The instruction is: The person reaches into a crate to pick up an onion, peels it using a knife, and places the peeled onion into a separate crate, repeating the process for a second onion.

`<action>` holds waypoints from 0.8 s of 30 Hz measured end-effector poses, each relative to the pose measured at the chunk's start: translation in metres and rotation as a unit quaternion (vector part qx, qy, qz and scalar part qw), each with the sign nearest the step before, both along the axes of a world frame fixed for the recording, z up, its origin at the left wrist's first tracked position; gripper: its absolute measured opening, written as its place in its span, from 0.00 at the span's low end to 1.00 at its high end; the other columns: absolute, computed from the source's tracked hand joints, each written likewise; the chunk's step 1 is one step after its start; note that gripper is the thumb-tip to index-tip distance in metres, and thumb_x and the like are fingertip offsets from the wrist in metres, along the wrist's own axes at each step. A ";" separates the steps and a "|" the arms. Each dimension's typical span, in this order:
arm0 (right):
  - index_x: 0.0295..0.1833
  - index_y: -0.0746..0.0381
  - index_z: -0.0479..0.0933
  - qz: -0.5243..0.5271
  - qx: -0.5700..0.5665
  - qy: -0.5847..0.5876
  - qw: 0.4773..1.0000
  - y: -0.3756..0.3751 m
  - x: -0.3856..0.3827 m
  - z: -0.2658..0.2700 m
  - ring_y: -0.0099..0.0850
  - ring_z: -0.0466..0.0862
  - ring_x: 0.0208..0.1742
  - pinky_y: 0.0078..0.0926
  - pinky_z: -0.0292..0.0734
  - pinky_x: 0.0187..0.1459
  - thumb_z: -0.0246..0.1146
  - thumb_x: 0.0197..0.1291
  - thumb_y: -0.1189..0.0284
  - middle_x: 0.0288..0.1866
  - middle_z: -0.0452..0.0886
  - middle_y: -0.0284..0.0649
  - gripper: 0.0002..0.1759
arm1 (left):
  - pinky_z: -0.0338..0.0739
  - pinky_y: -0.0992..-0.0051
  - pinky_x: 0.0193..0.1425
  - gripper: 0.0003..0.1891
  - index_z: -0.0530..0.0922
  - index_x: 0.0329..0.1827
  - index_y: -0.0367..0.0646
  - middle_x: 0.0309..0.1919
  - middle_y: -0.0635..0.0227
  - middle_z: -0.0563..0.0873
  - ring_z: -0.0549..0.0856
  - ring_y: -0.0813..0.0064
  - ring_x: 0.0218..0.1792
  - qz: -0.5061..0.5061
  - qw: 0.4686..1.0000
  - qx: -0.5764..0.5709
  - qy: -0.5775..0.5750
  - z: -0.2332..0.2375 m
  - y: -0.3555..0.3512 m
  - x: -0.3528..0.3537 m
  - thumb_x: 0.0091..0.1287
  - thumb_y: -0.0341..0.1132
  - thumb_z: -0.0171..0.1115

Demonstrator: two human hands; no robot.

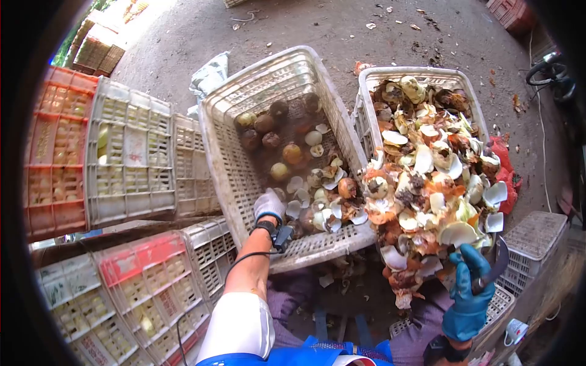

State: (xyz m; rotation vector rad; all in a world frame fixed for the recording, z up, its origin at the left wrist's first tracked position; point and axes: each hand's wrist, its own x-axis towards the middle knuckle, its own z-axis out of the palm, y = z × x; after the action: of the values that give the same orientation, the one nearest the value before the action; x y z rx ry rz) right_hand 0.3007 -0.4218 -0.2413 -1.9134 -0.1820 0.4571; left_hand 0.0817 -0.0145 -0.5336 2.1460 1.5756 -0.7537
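Jutting from the right hand (470,300) is a knife (499,267).

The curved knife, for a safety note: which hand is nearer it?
Right: the right hand holds the curved knife; the left hand is away, inside the less-filled crate.

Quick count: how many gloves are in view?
2: a pale glove on the left hand, inside the middle crate; a blue glove on the right hand, holding the knife. Others may be hidden.
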 end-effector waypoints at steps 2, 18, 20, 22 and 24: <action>0.71 0.67 0.78 0.020 0.004 -0.010 1.000 -0.001 -0.001 -0.003 0.32 0.89 0.57 0.31 0.84 0.60 0.69 0.76 0.71 0.59 0.88 0.44 0.23 | 0.85 0.52 0.64 0.34 0.76 0.68 0.41 0.61 0.47 0.89 0.90 0.46 0.60 0.031 0.997 0.060 0.025 0.009 -0.014 0.019 0.62 0.48 0.78; 0.63 0.65 0.85 0.059 0.038 0.010 0.997 0.029 -0.029 0.034 0.27 0.91 0.52 0.27 0.85 0.54 0.69 0.75 0.73 0.55 0.91 0.41 0.15 | 0.88 0.63 0.60 0.33 0.73 0.75 0.42 0.58 0.61 0.88 0.90 0.66 0.56 0.198 0.586 -0.466 -0.632 0.286 -0.025 0.059 0.69 0.38 0.76; 0.62 0.65 0.86 0.089 0.055 -0.027 0.994 0.032 -0.034 0.042 0.26 0.90 0.50 0.27 0.85 0.53 0.70 0.74 0.74 0.54 0.91 0.41 0.15 | 0.88 0.61 0.63 0.36 0.71 0.78 0.43 0.62 0.60 0.86 0.89 0.64 0.58 0.185 0.523 -0.514 -0.654 0.322 -0.053 0.045 0.70 0.41 0.77; 0.63 0.66 0.86 0.115 0.081 -0.064 0.988 0.034 -0.039 0.039 0.25 0.89 0.48 0.27 0.85 0.53 0.70 0.75 0.74 0.53 0.91 0.41 0.15 | 0.87 0.59 0.66 0.40 0.68 0.79 0.43 0.64 0.59 0.85 0.89 0.61 0.61 0.187 0.475 -0.537 -0.672 0.333 -0.084 0.037 0.68 0.44 0.79; 0.64 0.65 0.85 0.126 0.070 -0.086 0.986 0.033 -0.044 0.042 0.26 0.90 0.46 0.28 0.86 0.51 0.69 0.75 0.74 0.51 0.92 0.41 0.15 | 0.87 0.57 0.66 0.43 0.67 0.80 0.41 0.66 0.57 0.84 0.88 0.57 0.64 0.147 0.454 -0.525 -0.705 0.328 -0.115 0.034 0.65 0.41 0.82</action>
State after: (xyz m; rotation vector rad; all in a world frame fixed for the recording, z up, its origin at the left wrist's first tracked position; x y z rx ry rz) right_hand 0.2564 -0.3889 -0.1994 -1.7990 -0.5608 0.4339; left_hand 0.1159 -0.1293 -0.2052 0.7287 0.1935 0.3066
